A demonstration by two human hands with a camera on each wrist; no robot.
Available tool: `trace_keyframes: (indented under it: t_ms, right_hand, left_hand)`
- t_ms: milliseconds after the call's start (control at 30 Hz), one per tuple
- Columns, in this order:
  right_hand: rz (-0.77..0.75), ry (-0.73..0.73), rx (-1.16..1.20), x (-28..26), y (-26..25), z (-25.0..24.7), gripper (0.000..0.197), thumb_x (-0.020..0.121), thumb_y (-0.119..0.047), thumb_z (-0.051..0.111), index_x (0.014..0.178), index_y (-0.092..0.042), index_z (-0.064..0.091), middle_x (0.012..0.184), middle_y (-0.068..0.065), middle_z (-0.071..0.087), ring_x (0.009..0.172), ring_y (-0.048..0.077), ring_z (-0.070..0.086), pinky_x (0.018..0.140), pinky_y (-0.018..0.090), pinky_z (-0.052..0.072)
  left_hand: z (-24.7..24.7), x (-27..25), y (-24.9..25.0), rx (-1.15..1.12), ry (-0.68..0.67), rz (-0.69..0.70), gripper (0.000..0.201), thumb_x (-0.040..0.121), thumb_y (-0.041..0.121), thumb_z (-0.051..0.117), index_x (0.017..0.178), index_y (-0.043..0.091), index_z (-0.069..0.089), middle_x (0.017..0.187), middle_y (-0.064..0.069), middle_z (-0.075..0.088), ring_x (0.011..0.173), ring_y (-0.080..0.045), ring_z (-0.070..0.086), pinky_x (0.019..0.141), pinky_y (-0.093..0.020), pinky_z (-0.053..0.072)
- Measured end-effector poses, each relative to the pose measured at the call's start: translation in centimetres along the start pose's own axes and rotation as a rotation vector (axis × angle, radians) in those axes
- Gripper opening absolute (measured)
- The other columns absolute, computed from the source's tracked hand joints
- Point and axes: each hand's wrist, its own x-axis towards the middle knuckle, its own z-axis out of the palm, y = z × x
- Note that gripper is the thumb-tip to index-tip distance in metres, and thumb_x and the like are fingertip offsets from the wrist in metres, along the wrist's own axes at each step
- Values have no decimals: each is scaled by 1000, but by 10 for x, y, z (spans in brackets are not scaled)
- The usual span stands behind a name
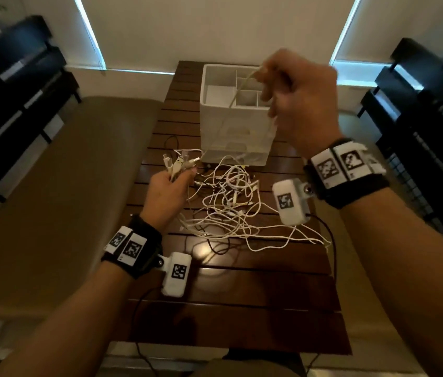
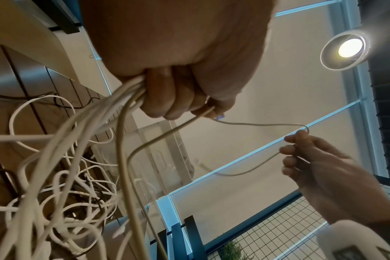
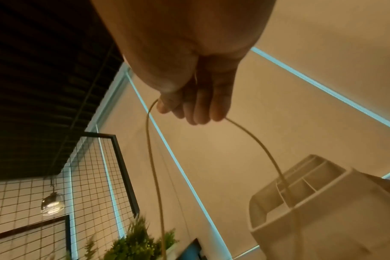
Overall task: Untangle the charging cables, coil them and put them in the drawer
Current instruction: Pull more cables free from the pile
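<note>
Above the desk (image 1: 242, 308), centre frame, you lift 1 cable (image 1: 238, 95).
Your right hand (image 1: 299, 102) pinches it; your left hand (image 1: 167, 193) grips the plug ends (image 1: 178, 163).

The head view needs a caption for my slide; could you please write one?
Left hand grips a bundle of cable ends while right hand lifts one cable above the tangle.

We see a glossy dark slatted wooden surface (image 1: 242, 289), smooth white plastic-sheathed charging cables (image 1: 231, 213), and a matt white plastic drawer box (image 1: 215, 126).
</note>
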Motion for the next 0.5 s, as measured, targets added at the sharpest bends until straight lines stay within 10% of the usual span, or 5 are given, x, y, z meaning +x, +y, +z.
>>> trace_keyframes:
  t_ms: [167, 300, 500]
  right_hand:
    - [-3, -294, -279, -6, 16, -4, 19, 98, -22, 64, 85, -10, 73, 73, -2, 70, 60, 5, 63, 63, 45, 59]
    - [-137, 10, -306, 3, 2, -14, 26, 100, -35, 60, 89, -14, 72, 75, -3, 65, 68, 19, 61, 61, 33, 45]
    - [222, -482, -854, -15, 33, -29, 19, 102, -19, 58, 107, -13, 75, 102, 15, 71, 97, 36, 68, 76, 36, 43]
  left_hand:
    - [4, 4, -3, -2, -1, 2, 22, 99, 24, 70, 89, 6, 77, 68, 8, 58, 64, -5, 49, 63, -26, 42]
    - [5, 4, -11, -13, -17, -11, 20, 100, 24, 69, 80, 21, 71, 62, 14, 54, 57, -1, 46, 59, -24, 40]
    - [1, 4, -12, -43, -15, -50, 36, 104, 32, 64, 69, 20, 64, 47, 15, 48, 46, -3, 39, 50, -27, 34]
